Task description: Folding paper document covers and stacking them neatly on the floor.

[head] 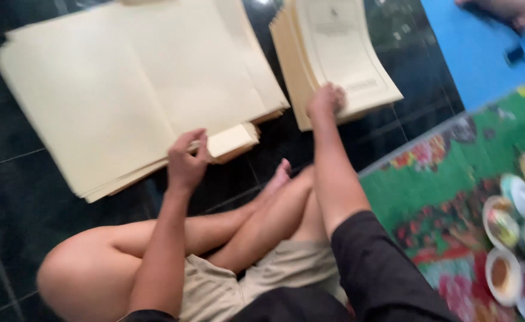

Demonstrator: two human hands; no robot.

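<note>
Pinching cream sheets (125,95), left hand (186,161); right hand (325,101) flat on printed stack (340,53).

A home floor: dark glossy tiles (12,197), a flowered mat (447,191) with food bowls (501,271).

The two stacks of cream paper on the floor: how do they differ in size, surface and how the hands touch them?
The left stack is wider and looks blank; the right stack is narrower and shows faint print. The left hand pinches the left stack's near edge; the right hand presses flat on the right stack's near corner. Both are cream and lie on dark tiles.
</note>
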